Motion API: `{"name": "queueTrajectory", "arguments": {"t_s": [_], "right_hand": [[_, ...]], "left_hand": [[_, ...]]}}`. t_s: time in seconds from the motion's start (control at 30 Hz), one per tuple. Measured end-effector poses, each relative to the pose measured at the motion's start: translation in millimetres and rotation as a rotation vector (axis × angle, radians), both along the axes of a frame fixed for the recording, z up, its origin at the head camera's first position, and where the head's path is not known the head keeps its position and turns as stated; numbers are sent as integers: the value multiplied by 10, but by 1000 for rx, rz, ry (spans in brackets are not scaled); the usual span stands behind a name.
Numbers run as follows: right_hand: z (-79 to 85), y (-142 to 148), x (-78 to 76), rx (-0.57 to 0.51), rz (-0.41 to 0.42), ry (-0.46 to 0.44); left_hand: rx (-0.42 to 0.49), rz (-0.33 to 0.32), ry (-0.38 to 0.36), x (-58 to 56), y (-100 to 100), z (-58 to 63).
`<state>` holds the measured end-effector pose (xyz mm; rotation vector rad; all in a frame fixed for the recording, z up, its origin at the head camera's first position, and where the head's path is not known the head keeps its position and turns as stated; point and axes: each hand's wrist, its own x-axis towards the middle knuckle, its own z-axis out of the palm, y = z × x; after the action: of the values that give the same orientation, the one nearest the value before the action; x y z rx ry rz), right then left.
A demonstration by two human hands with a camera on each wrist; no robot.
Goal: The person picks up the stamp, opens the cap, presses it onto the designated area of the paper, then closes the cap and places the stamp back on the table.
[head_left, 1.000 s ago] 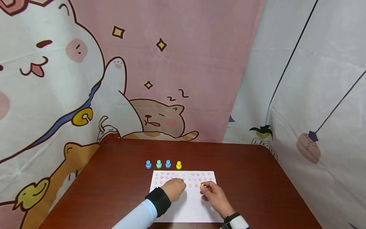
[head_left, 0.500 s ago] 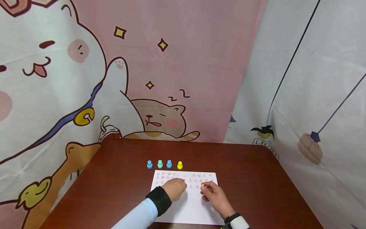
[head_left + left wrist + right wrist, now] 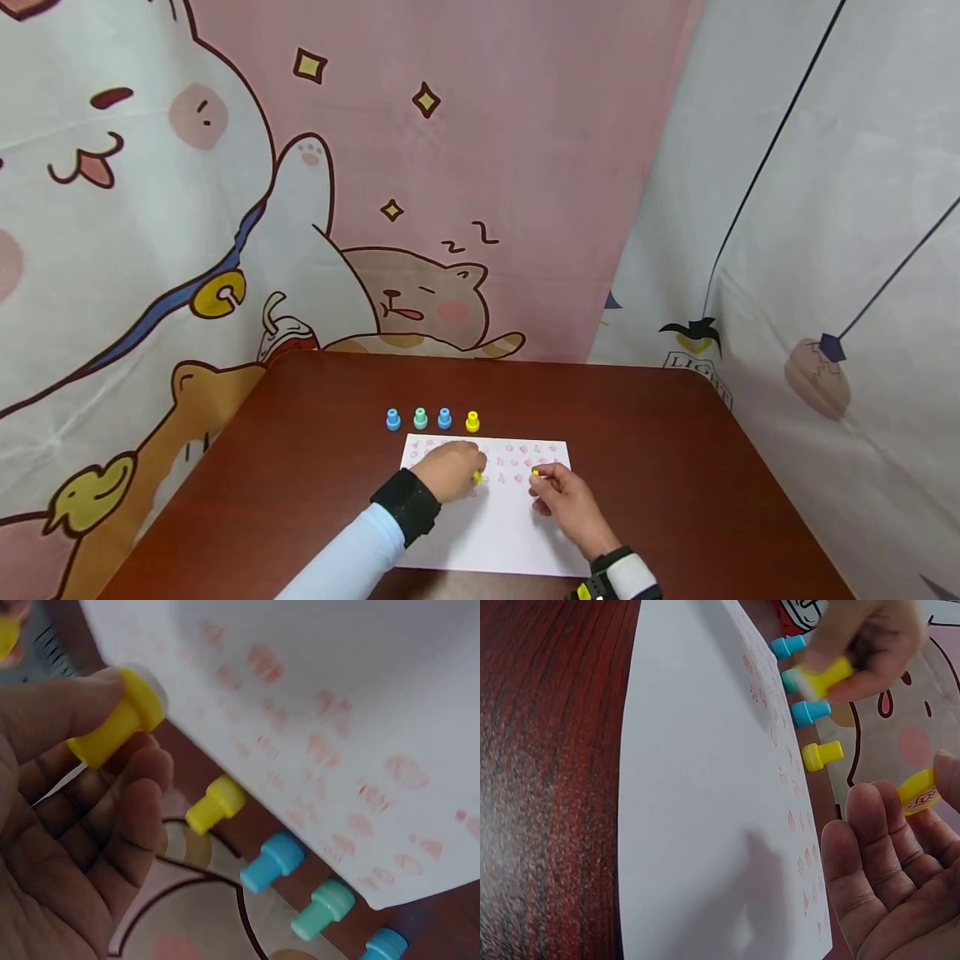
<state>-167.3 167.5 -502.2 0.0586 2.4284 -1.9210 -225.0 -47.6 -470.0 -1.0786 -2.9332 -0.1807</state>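
My left hand [image 3: 452, 471] pinches a yellow stamp [image 3: 124, 720] between thumb and fingers, its pale face turned toward the paper and held above it. To the right, my right hand [image 3: 567, 505] pinches a small yellow cap [image 3: 917, 792] with a red design on its flat face. Under both hands lies a white sheet of paper [image 3: 487, 537], with rows of small red stamp prints [image 3: 324, 750] across its far part. Some prints are hidden behind the left hand in the head view.
Beyond the sheet's far edge, a blue stamp [image 3: 393, 420], a green stamp [image 3: 421, 419], another blue stamp [image 3: 445, 419] and a yellow stamp [image 3: 472, 422] stand in a row. All this is on a brown table [image 3: 315, 500] against a cartoon-printed cloth [image 3: 525, 167].
My left hand has come up off the paper, bringing the yellow stamp into view and showing a print below it. The right hand keeps hold of the cap. The head view has tilted slightly.
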Motion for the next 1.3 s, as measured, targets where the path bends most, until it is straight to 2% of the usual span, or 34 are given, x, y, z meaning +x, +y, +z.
{"name": "queueTrajectory", "arguments": {"t_s": [0.1,0.23,0.43,0.63,0.87,1.3], "right_hand": [[25,-2,-16,4,-13,-2],[59,-11,-20,8,-17,-2],[102,-28,-24,3,-17,6],[119,-56,-25,-5,-8,-1],[161,-95,-45,-14,30,13],[190,-74,-47,-12,93,52]], "left_hand": [[113,22,-35,-24,-41,126],[256,49,-82,-20,-72,214],[452,39,-146,1,-56,256],[589,12,-203,35,-14,220],[668,-19,-223,81,41,153],[659,-43,-279,125,113,123]]}}
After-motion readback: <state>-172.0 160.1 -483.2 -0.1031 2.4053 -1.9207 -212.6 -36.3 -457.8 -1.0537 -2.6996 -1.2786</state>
